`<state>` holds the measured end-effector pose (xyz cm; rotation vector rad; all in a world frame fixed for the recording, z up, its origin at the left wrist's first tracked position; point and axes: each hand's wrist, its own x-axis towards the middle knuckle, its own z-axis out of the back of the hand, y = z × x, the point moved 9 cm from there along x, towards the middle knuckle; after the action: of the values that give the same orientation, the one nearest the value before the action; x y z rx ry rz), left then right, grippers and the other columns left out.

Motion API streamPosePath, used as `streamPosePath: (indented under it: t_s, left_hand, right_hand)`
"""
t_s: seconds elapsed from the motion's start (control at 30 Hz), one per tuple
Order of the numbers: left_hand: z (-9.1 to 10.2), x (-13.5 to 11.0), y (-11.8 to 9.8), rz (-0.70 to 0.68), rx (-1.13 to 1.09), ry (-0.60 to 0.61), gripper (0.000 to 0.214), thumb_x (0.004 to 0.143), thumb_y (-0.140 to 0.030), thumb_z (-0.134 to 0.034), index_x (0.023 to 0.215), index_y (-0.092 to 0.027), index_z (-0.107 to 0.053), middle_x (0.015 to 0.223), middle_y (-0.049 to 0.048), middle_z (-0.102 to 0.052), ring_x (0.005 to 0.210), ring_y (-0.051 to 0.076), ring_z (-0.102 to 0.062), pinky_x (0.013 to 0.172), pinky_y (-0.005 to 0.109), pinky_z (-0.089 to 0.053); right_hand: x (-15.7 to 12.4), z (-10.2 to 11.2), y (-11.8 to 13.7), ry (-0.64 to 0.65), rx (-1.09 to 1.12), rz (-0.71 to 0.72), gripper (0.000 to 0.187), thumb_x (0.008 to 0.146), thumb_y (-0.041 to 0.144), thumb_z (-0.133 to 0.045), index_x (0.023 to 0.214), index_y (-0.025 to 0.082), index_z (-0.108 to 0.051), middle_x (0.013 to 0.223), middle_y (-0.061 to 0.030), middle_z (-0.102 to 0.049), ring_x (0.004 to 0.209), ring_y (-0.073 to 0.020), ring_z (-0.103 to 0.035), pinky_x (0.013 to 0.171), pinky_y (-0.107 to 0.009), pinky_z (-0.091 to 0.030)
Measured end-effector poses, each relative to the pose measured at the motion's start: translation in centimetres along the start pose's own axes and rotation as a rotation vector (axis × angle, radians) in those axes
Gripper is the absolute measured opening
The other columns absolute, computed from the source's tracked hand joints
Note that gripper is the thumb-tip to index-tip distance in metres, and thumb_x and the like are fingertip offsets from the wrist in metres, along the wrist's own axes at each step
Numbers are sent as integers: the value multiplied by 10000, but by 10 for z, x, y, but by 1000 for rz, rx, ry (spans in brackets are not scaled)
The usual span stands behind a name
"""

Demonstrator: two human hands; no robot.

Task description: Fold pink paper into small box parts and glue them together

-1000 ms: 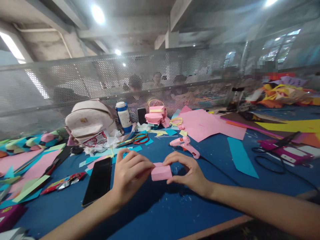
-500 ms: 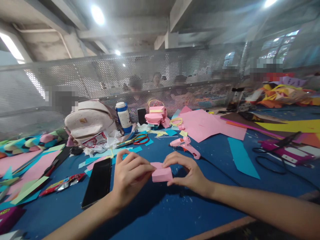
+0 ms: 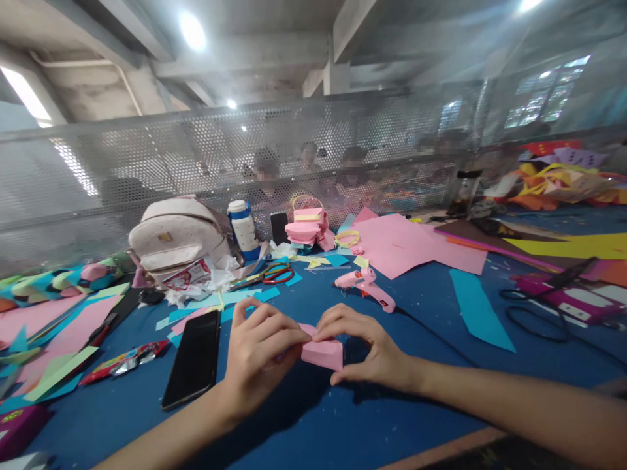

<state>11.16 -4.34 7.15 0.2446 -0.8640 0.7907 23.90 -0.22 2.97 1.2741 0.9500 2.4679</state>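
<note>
Both hands meet over the blue table [image 3: 313,418], low in the middle of the view. Between them is a small pink paper box [image 3: 323,354], folded from pink sheet. My left hand [image 3: 259,359] pinches its left end with curled fingers. My right hand [image 3: 365,349] arches over its right side, thumb under and fingertips on top. A black phone [image 3: 193,358] lies face up just left of my left hand. A pink glue gun [image 3: 365,286] lies beyond my right hand with its cord trailing right.
Pink sheets [image 3: 406,245], a teal strip [image 3: 477,310] and paper scraps cover the table. A pale backpack [image 3: 176,241], a bottle [image 3: 242,228], scissors [image 3: 272,273] and a stack of pink boxes [image 3: 307,228] sit at the back. Other people sit behind a perforated metal screen [image 3: 245,156].
Both hands have sunk slightly toward the table with the pink box. My right fingertips have closed further over its top, and the box has tilted.
</note>
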Motion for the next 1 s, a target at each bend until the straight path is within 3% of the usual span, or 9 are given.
streamPosePath:
  t_s: [0.17, 0.63, 1.0]
  left_hand:
    - [-2, -1, 0, -8, -16, 7, 78, 886, -241, -652, 846, -285, -702, 768, -55, -739, 705, 143, -609, 881, 393, -288]
    - [-3, -1, -8, -94, -55, -17, 169, 936, -327, -589, 827, -262, -701, 732, -46, -732, 677, 133, -587, 833, 379, -285]
    - [2, 2, -12, -129, -49, -25, 140, 931, -275, -603, 830, -259, -699, 734, -57, -734, 669, 126, -584, 841, 375, -281]
  right_hand:
    - [-2, 0, 1, -8, 17, 0, 496, 759, 400, -795, 1167, 202, -595, 1066, -80, -636, 1003, -209, -584, 900, -369, -469]
    - [-3, -6, 7, 51, -22, 71, 532, 801, 335, -763, 1242, 208, -495, 1020, -52, -574, 945, -186, -526, 857, -341, -456]
    - [-3, -6, 13, 41, -53, 109, 529, 802, 277, -753, 1255, 209, -488, 1010, -51, -574, 931, -191, -513, 850, -347, -442]
